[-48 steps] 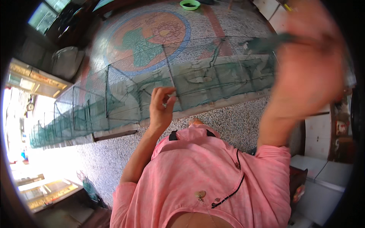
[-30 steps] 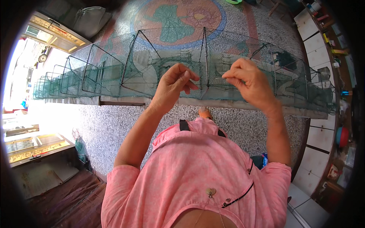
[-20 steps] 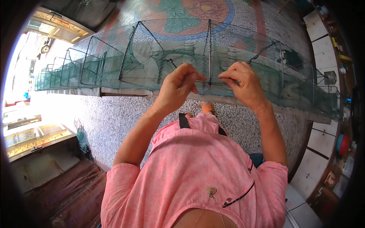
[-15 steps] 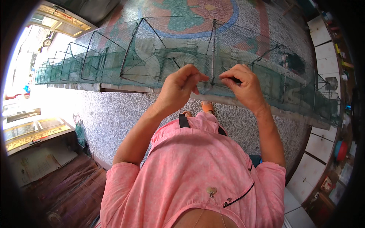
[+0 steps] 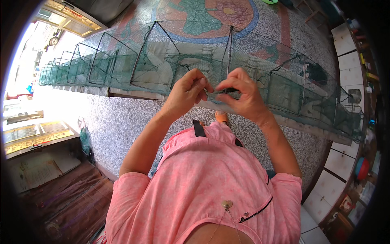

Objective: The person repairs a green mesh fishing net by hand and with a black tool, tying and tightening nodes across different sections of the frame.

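A long green mesh net trap [image 5: 195,61] with black rectangular frames stretches across the view in front of me. My left hand [image 5: 187,91] is at its near side, with thumb and fingertips pinched together. What they hold is too fine to make out. Close to its right, my right hand [image 5: 243,95] has bent fingers, with the thumb lower than the forefinger and slightly blurred. Something dark shows between them, but its kind cannot be told. Just beyond this hand rises an upright black frame rod [image 5: 229,53] of the trap.
Beneath the trap lies a pale sheet over a low support. Speckled floor [image 5: 122,122] surrounds it, with a coloured round floor pattern [image 5: 207,16] beyond. White cabinets [image 5: 339,162] line the right. A dark brown wooden surface [image 5: 77,199] is at lower left, below a bright window.
My right hand has moved left and slightly down, closer to my left hand, and its thumb and forefinger have parted. The left hand has shifted slightly left.
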A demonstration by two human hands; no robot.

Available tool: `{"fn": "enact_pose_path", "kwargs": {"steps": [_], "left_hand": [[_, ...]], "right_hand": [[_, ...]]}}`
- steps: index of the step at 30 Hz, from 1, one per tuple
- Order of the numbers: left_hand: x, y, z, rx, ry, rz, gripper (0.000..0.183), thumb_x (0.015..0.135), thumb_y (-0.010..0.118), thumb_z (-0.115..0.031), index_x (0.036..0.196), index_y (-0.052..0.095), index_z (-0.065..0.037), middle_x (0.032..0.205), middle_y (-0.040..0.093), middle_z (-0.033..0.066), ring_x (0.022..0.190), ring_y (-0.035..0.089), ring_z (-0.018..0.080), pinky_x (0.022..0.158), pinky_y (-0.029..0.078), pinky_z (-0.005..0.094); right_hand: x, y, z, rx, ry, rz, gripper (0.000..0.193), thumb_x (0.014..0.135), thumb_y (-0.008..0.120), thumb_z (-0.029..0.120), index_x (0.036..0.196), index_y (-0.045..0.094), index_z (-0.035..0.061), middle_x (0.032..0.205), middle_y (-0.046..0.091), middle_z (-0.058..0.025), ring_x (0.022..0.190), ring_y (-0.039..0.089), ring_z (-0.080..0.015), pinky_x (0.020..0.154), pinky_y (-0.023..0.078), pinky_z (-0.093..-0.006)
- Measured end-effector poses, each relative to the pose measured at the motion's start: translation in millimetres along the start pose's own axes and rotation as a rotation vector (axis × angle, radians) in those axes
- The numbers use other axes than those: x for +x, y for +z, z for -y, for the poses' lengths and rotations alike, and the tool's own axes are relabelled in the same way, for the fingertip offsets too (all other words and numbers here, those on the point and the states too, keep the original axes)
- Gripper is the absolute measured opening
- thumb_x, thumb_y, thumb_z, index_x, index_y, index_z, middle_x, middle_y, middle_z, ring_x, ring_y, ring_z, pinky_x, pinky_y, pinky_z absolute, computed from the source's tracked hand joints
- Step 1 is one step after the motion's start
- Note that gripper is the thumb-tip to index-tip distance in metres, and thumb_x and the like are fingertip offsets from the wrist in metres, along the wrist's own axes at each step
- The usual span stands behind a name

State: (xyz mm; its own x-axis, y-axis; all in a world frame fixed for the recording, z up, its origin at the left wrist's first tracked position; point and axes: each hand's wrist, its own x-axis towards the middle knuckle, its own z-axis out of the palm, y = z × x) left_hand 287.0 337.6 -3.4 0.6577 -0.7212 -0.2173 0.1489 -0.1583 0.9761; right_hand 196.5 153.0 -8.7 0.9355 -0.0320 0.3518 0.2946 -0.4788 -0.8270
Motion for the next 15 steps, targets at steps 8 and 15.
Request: {"fn": "enact_pose_path", "kwargs": {"steps": [8,15], "left_hand": [[0.0,-2.0,4.5,-0.116,-0.045,0.018,0.014,0.098,0.044,-0.013,0.088,0.048,-0.005,0.081,0.06,0.0023,0.065,0.051,0.0064,0.057,0.042,0.0207],[-7.3,13.2,-10.6,-0.074,-0.016,0.084,0.013,0.094,0.04,-0.014,0.092,0.05,-0.005,0.082,0.052,0.0032,0.074,0.051,0.0117,0.063,0.043,0.0277]], "right_hand": [[2.0,9.3,14.2,-0.431,-0.177,-0.068,0.014,0.071,0.074,0.017,0.078,0.064,0.0104,0.085,0.053,-0.0043,0.081,0.052,-0.0236,0.074,0.043,-0.036],[18.0,37.0,72.8,0.188,-0.406,-0.005,0.009,0.077,0.07,0.015,0.082,0.062,0.0122,0.086,0.058,-0.0041,0.084,0.055,-0.0227,0.076,0.043,-0.0344]]}}
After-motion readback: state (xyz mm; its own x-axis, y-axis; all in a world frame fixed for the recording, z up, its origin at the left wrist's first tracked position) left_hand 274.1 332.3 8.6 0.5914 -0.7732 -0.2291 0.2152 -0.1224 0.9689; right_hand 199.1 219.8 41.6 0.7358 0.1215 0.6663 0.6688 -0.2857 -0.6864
